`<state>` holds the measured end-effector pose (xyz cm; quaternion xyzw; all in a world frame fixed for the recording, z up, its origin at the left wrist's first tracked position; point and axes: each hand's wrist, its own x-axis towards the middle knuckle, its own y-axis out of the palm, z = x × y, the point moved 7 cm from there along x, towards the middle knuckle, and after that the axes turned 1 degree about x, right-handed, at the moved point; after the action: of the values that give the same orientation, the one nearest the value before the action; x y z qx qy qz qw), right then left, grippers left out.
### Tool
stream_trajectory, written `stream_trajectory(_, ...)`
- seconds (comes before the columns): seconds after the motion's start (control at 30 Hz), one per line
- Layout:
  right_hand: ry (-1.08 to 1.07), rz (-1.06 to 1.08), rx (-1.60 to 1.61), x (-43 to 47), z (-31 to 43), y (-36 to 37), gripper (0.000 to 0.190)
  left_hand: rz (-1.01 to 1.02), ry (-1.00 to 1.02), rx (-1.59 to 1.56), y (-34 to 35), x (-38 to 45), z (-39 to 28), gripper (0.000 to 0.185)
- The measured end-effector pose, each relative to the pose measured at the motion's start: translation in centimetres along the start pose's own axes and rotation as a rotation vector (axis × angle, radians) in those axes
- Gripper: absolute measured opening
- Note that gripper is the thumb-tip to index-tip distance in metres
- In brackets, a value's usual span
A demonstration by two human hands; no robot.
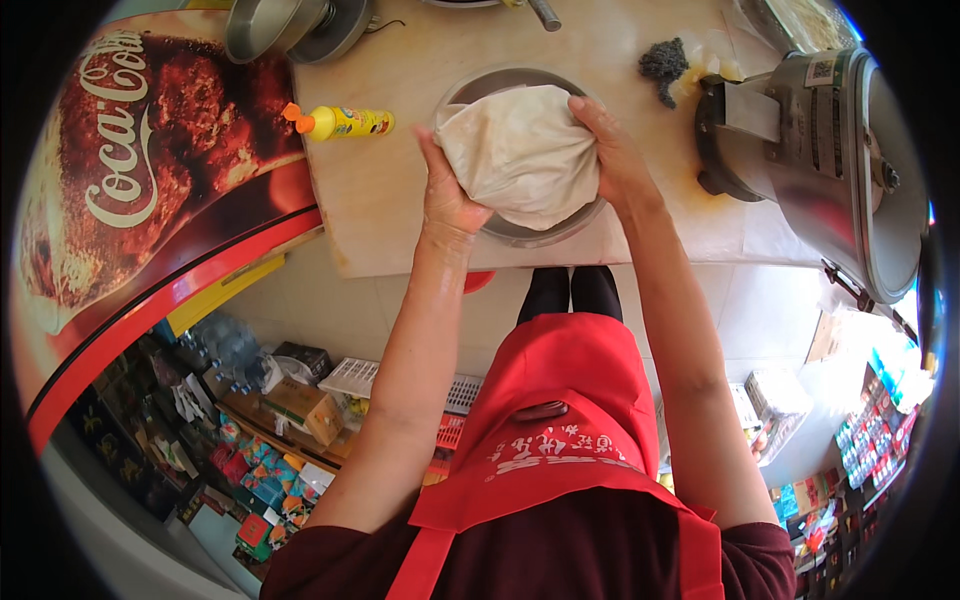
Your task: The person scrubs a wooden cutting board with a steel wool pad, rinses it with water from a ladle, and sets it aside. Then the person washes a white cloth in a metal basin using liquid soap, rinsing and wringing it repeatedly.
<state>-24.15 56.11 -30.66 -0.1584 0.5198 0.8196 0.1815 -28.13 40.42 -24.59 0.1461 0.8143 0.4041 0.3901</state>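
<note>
Both my hands hold a cream-coloured, wrinkled cloth over a round metal basin. My left hand grips its left edge, thumb upward and palm against its underside. On the opposite edge, my right hand has its fingers tucked behind the folds. The cloth hides most of the basin, and I cannot tell whether anything is inside or beneath it. The basin stands near the front edge of a pale worktable.
Left on the table lies a yellow bottle with an orange cap. A dark scouring pad lies right, near a large metal kitchen machine. Metal bowls stand far left, beside a Coca-Cola-printed cabinet.
</note>
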Motion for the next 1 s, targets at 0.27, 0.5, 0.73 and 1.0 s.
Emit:
stream_trajectory(0.27,-0.402,0.197,-1.117,-11.7,-0.8,12.4,0.036,-0.345,0.093,0.258,-5.4,1.3,-2.0,0.043)
stream_trajectory(0.5,-0.585,-0.216,-1.660,-1.4,-0.5,12.3,0.047,-0.300,-0.094,0.064,-2.0,0.4,5.1,0.047)
stream_trajectory(0.73,-0.627,-0.013,-1.657,-7.6,-1.7,15.3,0.046,0.365,-0.266,-0.083,-2.2,2.4,3.9,0.038)
stream_trajectory(1.0,-0.727,-0.329,-1.437,2.5,-0.1,4.4,0.046,-0.287,-0.100,0.207,-0.3,-0.4,3.0,0.063)
